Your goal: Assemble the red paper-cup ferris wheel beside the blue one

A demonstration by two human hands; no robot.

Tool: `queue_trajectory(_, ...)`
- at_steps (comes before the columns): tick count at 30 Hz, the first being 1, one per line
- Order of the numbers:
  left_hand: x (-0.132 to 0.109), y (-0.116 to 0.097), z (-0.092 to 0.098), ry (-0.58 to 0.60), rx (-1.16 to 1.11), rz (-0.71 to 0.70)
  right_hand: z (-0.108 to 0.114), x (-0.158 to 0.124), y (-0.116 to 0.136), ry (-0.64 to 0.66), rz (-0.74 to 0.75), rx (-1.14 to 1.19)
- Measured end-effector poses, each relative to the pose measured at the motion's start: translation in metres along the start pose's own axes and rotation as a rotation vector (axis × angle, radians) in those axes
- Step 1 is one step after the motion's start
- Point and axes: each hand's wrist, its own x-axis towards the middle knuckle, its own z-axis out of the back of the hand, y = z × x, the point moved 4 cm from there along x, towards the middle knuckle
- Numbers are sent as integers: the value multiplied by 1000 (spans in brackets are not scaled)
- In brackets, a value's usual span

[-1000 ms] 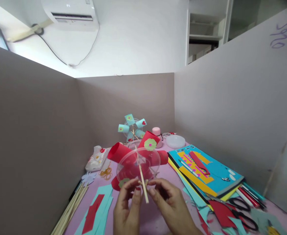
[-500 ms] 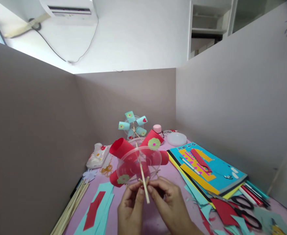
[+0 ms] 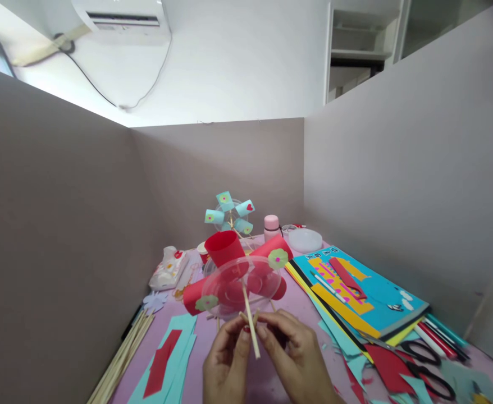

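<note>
Both hands hold up a paper wheel (image 3: pixel 238 275): a clear plastic disc with red paper cylinders around it and small green flower stickers. A thin wooden stick (image 3: pixel 250 322) runs down from the disc's middle. My left hand (image 3: pixel 225 362) pinches the stick from the left with its fingertips. From the right, my right hand (image 3: pixel 291 350) pinches the same stick, fingers curled. A smaller blue paper wheel (image 3: pixel 231 215) stands behind, near the back wall.
Grey partition walls close in the pink table (image 3: pixel 272 381). Wooden sticks (image 3: pixel 122 359) lie at the left, cyan and red paper strips (image 3: pixel 166 362) beside them. A stack of coloured paper (image 3: pixel 356 292), scissors (image 3: pixel 419 365), pens (image 3: pixel 438 336), a pink bottle (image 3: pixel 270 226) and a white lid (image 3: pixel 304 240) lie right.
The red wheel has turned on its stick: the flower-marked cylinder swung to the right and another red cylinder rose to the top. Both hands stayed pinched on the stick.
</note>
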Motion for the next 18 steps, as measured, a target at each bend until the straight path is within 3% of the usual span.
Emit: queue_trajectory(18,-3,-3,3,-8,58,-74,-1,1,-2,-13,32,-47)
